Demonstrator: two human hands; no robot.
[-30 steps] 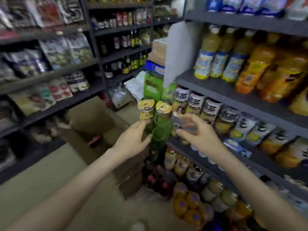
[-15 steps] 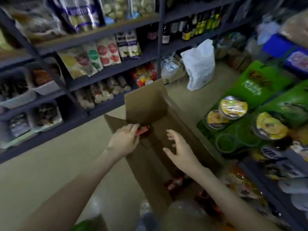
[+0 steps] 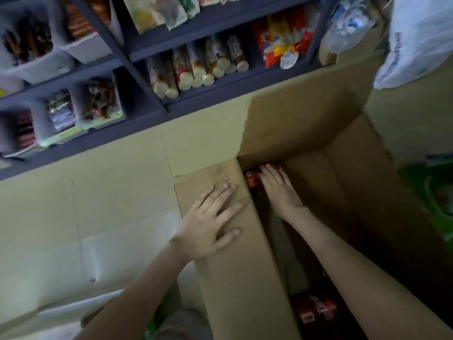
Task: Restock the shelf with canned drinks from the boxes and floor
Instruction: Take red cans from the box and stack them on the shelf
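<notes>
Pressing flat, the left hand [image 3: 213, 217] lay wide on the box flap [image 3: 235, 278], while the right hand [image 3: 279, 192] was deep inside the cardboard box [image 3: 308, 123], straight fingers [image 3: 269, 173] touching red cans [image 3: 252, 179] in its far corner.

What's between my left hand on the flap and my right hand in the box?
In the head view: the edge of the cardboard flap, then a red can.

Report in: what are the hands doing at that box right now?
Left hand flat on brown cardboard box flap, pressing it aside. Right hand inside box, straight fingers touching red drink cans at far end. No can lifted yet.
</notes>
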